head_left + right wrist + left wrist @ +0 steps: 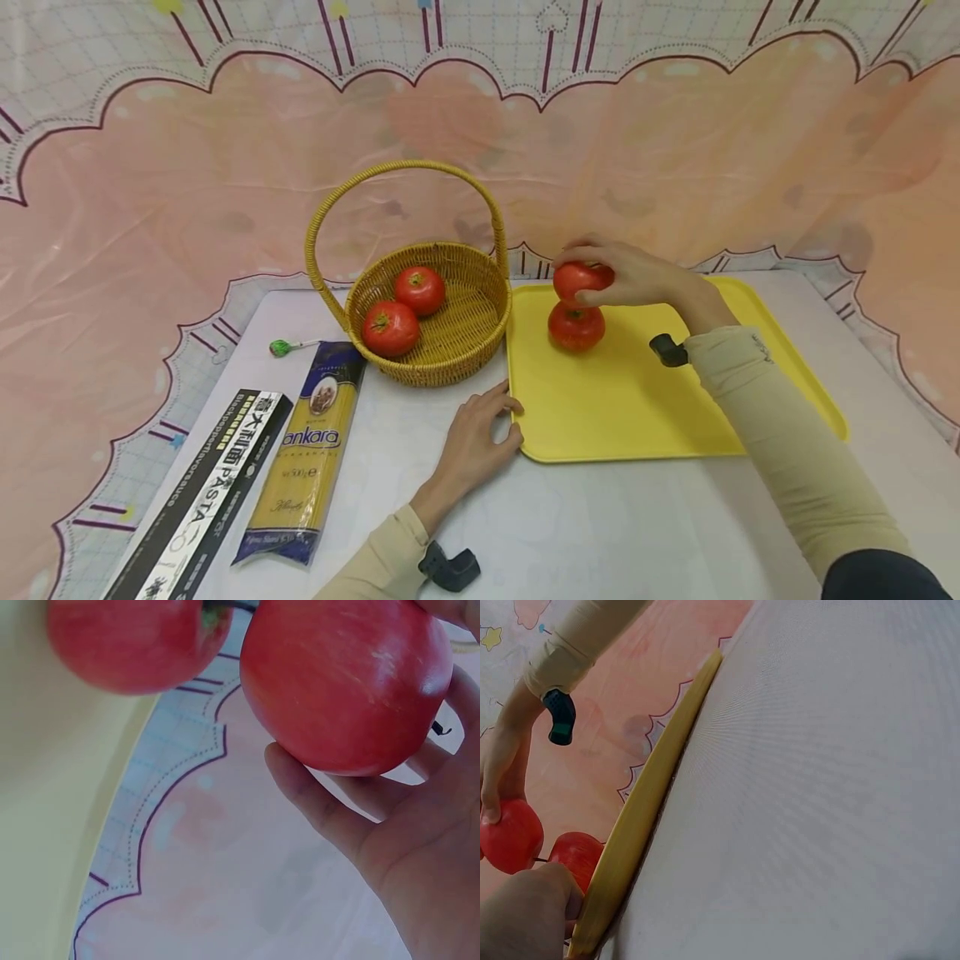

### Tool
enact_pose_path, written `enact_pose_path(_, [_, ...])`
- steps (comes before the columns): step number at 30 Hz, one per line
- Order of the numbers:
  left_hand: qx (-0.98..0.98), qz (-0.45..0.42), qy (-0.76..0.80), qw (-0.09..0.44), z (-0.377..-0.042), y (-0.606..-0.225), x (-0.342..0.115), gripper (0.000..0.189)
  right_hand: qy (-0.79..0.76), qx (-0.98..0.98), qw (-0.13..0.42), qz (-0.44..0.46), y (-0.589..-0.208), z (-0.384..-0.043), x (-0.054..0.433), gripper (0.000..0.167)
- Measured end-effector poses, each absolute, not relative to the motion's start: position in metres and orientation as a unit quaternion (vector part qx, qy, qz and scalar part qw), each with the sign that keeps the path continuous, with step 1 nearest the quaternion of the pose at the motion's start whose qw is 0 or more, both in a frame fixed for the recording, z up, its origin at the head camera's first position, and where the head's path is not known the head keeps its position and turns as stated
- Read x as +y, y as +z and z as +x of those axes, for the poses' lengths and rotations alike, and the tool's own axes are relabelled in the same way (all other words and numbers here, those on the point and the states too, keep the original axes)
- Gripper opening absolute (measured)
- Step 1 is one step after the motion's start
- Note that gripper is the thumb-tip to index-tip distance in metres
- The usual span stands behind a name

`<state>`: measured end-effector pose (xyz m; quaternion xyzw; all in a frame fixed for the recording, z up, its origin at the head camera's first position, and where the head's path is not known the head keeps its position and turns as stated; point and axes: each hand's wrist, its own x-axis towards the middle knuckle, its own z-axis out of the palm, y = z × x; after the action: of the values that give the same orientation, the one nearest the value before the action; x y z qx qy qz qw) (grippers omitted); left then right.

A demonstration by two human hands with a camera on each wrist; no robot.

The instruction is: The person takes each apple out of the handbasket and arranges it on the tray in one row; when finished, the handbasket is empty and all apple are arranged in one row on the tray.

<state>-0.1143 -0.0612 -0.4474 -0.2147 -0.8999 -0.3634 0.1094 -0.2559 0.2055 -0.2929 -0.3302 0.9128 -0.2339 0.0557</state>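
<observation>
My right hand grips a red apple by its sides, with fingers and thumb around it. Just in front of the held apple, a second red apple sits on the yellow tray. In the head view the two apples overlap; the right wrist view shows a dark stem between them. At the tray's left rim is my left hand, its bent thumb and fingertips holding the edge. The left wrist view shows the thumb close against that rim.
Left of the tray stands a yellow wicker basket with a tall handle and two tomatoes inside. Farther left lie a pasta packet, a black-and-white pasta box and a small green-headed item with a thin stick.
</observation>
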Motion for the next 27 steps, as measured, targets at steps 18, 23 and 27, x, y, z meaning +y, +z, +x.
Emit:
enact_pose_path(18, [-0.896, -0.216, -0.373, 0.104, -0.114, -0.448, -0.062, 0.018, -0.244, 0.924, 0.055, -0.289, -0.305, -0.249, 0.244, 0.047])
enact_pose_path(23, [-0.897, -0.216, -0.372, 0.105, -0.114, -0.447, -0.062, 0.018, -0.238, 0.930, 0.059, -0.275, -0.308, -0.246, 0.251, 0.046])
enact_pose_path(27, [-0.897, -0.216, -0.372, 0.103, -0.113, -0.447, -0.062, 0.018, -0.232, 0.935, 0.069, -0.259, -0.310, -0.241, 0.256, 0.046])
